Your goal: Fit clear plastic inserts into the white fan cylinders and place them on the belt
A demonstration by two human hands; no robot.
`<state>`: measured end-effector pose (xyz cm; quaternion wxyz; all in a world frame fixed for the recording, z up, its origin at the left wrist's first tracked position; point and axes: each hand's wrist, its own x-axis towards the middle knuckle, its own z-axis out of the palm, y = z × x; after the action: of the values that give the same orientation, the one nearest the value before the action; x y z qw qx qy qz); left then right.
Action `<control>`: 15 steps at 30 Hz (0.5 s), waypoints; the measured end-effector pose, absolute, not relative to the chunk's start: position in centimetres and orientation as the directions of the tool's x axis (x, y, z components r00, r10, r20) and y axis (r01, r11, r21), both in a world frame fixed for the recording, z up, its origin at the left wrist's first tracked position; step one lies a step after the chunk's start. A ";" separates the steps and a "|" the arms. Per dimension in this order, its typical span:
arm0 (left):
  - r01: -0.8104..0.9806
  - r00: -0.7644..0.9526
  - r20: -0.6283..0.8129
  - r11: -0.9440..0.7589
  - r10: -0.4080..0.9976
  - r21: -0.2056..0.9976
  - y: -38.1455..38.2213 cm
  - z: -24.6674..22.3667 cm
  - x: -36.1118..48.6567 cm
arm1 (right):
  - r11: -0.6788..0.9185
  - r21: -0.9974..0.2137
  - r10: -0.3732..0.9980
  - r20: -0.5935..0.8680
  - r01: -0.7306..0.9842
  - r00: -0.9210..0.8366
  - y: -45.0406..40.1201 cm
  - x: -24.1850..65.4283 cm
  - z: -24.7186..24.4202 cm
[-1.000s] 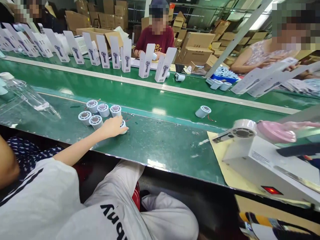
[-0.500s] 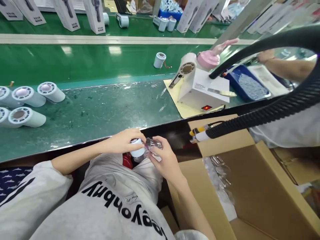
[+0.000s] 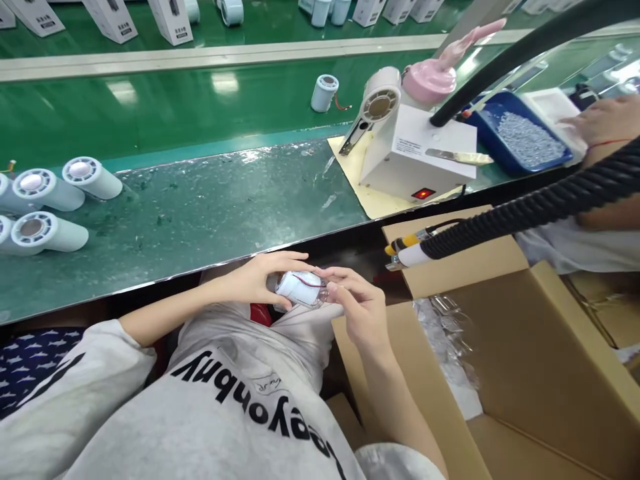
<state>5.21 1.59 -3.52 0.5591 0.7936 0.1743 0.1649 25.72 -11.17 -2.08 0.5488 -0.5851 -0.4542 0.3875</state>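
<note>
Over my lap, a light-blue cylindrical part (image 3: 299, 288) with a thin dark-red wire lies on its side between my hands. My left hand (image 3: 260, 279) is closed round its left end, thumb below and fingers above. Clear plastic, apparently a cover (image 3: 320, 297), shows around the cylinder's right end; how deep the cylinder sits in it I cannot tell. With thumb and fingertips, my right hand (image 3: 361, 303) grips the clear cover at the right.
Several light-blue fan housings (image 3: 93, 178) lie on the bench at left. A white machine (image 3: 420, 150) with a lit red switch stands at right, near a blue tray (image 3: 525, 143) and a co-worker's hand (image 3: 607, 120). A black hose (image 3: 530, 213) hangs above an open carton (image 3: 540, 347).
The cylinder and clear cover have come together, and the cylinder has tipped from upright onto its side. My right hand has shifted right. The co-worker's hand has moved, and the view has shifted.
</note>
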 end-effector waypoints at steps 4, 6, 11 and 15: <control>0.071 0.859 -0.080 0.037 0.505 0.997 1.0 -3.1 5.3 | 0.070 -0.981 0.988 0.093 0.183 0.122 -11.2 26.2 -1.8; 0.074 0.842 -0.153 0.171 0.517 0.982 0.7 -2.9 5.3 | 0.108 -0.941 0.992 0.123 0.320 0.027 -11.5 26.3 -1.7; 0.100 0.847 -0.202 0.226 0.492 0.969 0.7 -2.4 4.8 | 0.192 -0.886 0.978 0.209 0.421 -0.007 -12.2 26.4 -2.0; 0.080 0.872 -0.133 0.131 0.471 0.988 0.9 -2.0 4.4 | 0.165 -0.936 0.985 0.173 0.309 -0.004 -12.4 26.3 -2.2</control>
<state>4.43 0.85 -2.02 0.7212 0.6450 0.2133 0.1354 26.29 -12.38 -2.21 0.4627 -0.5330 -0.6071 0.3650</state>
